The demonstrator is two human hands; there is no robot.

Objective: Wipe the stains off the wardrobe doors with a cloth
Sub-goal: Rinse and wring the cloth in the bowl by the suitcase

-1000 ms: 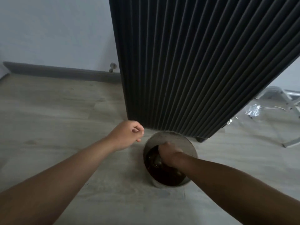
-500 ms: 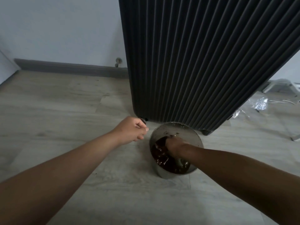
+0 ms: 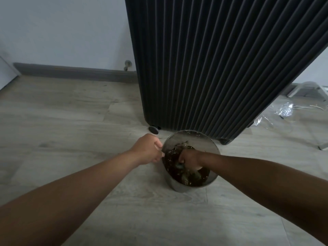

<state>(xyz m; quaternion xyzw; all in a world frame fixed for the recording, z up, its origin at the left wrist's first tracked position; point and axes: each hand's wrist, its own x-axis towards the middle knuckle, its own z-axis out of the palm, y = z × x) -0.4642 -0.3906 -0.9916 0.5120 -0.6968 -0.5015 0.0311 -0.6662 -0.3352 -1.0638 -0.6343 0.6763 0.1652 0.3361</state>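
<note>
A tall dark ribbed wardrobe [image 3: 204,68] stands straight ahead on small round feet. On the floor in front of it sits a metal bucket [image 3: 210,140] holding dark water. My right hand [image 3: 190,158] is down in the water, fist curled round a wet cloth [image 3: 197,168]; only a pale bit of cloth shows under the hand. My left hand [image 3: 148,150] is at the bucket's left rim with its fingers curled onto the edge.
Grey wood-look floor [image 3: 71,121] stretches left and toward me. A grey skirting board [image 3: 71,71] and a pipe stub [image 3: 126,65] line the back wall. Crumpled clear plastic [image 3: 282,110] and a white metal frame [image 3: 308,87] lie to the right of the wardrobe.
My left hand has moved right from beside the bucket onto its rim. My right hand has stayed in the water, stirring it up. The view has shifted left.
</note>
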